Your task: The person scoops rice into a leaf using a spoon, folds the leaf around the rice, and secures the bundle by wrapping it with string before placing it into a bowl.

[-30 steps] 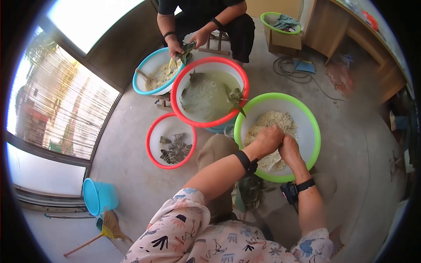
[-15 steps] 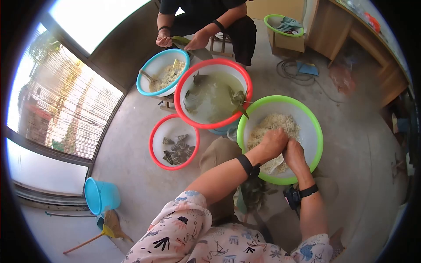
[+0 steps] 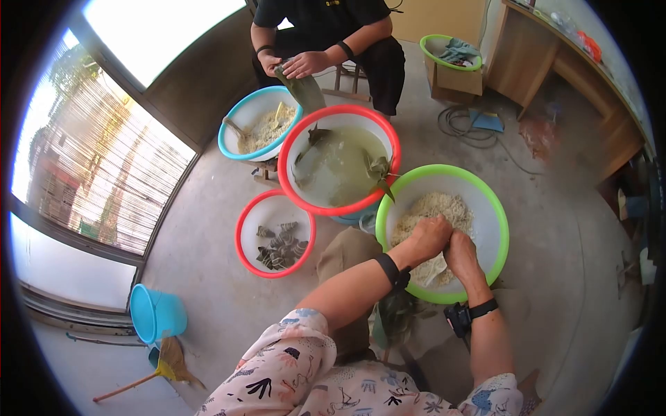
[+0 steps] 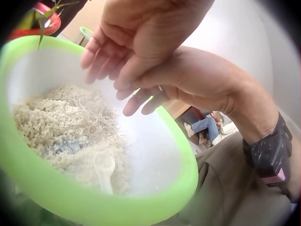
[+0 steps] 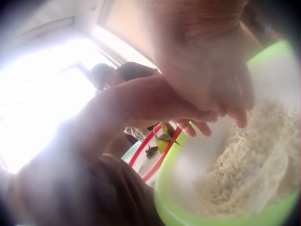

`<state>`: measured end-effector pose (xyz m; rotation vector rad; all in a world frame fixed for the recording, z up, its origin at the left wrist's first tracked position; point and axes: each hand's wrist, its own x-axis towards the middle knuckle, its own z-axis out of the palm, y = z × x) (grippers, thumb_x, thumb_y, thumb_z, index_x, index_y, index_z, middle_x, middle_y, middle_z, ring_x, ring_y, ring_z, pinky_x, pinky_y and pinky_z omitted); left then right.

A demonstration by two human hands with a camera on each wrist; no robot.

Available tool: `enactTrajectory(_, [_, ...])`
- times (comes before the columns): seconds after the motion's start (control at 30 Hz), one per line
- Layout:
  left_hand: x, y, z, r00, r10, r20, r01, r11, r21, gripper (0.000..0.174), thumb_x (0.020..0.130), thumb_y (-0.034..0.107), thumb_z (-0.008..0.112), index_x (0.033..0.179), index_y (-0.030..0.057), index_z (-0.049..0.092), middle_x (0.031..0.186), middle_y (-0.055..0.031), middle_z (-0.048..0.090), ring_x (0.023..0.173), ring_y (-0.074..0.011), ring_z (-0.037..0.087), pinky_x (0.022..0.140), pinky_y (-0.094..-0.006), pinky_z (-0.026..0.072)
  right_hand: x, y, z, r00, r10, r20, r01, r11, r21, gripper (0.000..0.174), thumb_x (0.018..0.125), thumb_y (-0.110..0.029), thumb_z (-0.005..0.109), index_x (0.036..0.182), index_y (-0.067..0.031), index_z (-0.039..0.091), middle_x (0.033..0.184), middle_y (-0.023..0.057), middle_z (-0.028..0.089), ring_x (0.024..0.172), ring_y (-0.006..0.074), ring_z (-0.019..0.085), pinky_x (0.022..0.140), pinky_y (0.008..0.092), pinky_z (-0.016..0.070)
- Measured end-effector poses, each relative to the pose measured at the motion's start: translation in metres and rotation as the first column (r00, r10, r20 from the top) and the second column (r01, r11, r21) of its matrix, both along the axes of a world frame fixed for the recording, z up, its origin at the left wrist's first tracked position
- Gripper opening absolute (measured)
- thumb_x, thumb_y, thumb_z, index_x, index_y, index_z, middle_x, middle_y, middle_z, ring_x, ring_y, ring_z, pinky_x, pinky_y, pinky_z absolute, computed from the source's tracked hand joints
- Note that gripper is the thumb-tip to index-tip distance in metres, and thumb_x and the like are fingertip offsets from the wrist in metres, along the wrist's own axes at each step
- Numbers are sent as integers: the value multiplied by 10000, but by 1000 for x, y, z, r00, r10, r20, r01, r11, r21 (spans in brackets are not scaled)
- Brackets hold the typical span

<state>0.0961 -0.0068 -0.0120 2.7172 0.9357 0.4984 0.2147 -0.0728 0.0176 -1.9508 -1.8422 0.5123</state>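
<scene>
Both hands meet above a green-rimmed basin (image 3: 501, 229) of raw rice (image 4: 56, 122). My left hand (image 3: 430, 236) touches the right hand (image 3: 461, 256) at the fingers. In the left wrist view, the left hand (image 4: 155, 33) hangs with loosely bent fingers, and the right hand (image 4: 188, 77) lies against it, its fingertips showing below. Nothing shows in either hand; the space between the palms is hidden. A white spoon (image 4: 105, 170) lies in the rice, with thin pale strands (image 4: 96, 113) on top. In the right wrist view, the right hand (image 5: 202, 61) covers part of the left.
A red-rimmed basin (image 3: 397, 149) of water holds leaves. A smaller red-rimmed basin (image 3: 239, 236) contains several wrapped zongzi (image 3: 281, 249). Opposite, a person (image 3: 322, 28) holds a broad leaf (image 3: 305, 87) near a blue-rimmed basin (image 3: 225, 142). Dark leaves (image 3: 399, 315) lie below my basin.
My hands stay together over the rice, fingers shifting slightly. The other person has opened out a leaf bundle and now holds a broad leaf flat. The head view has tilted up a little.
</scene>
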Motion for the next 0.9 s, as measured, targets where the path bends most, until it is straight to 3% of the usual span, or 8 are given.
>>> enactTrajectory(0.9, [-1,-3,7,999,-4,-36,3,1000,-28,104,759,83,580,765,4,647,814,-177,614,736,-316,658,650,-397,532,1,-2,3,1000,7,21,-6,999,-53,120,800,-41,572,823,58,636,846,264,630,829,441,621,724,509,494])
